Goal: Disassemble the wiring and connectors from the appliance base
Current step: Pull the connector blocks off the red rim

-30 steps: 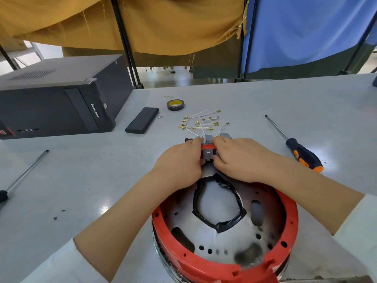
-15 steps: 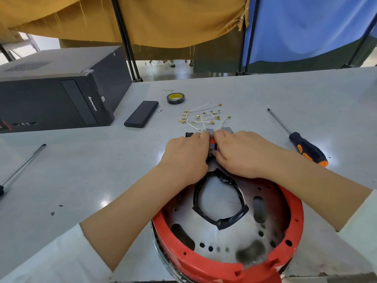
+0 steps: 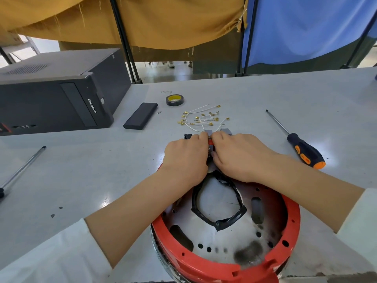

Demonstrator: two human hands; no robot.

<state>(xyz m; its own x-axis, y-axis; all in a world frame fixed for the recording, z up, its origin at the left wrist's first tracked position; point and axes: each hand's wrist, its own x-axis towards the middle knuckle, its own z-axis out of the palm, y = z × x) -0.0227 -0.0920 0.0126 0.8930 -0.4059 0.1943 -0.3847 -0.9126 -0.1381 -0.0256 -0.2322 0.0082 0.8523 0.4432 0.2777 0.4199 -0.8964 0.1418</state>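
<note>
Nearest the viewer, the round appliance base (image 3: 224,268) with its red rim sits on the grey bench (image 3: 81,170); its perforated metal plate carries a loop of black-taped wiring (image 3: 219,203). At the far edge of the base, both hands meet over a small grey and red connector (image 3: 210,144). The left hand (image 3: 186,158) has its fingers curled onto the connector's left side; the right hand (image 3: 239,155) pinches its right side, thumb below and fingers above, so that each grip is closed upon the same part. Only a narrow strip of the connector shows between the fingertips. Just beyond the hands lie loose white wires with brass terminals (image 3: 202,119), spread on the bench, and a grey block (image 3: 226,131) beside the right hand's fingers. To the right rests a screwdriver (image 3: 302,149) with a black and orange handle; to the left, a second screwdriver (image 3: 22,166). Farther back are a flat black case (image 3: 140,115), a roll of black tape (image 3: 174,100) and a black computer tower (image 3: 55,92). Yellow (image 3: 142,19) and blue (image 3: 306,27) cloths hang behind.
</note>
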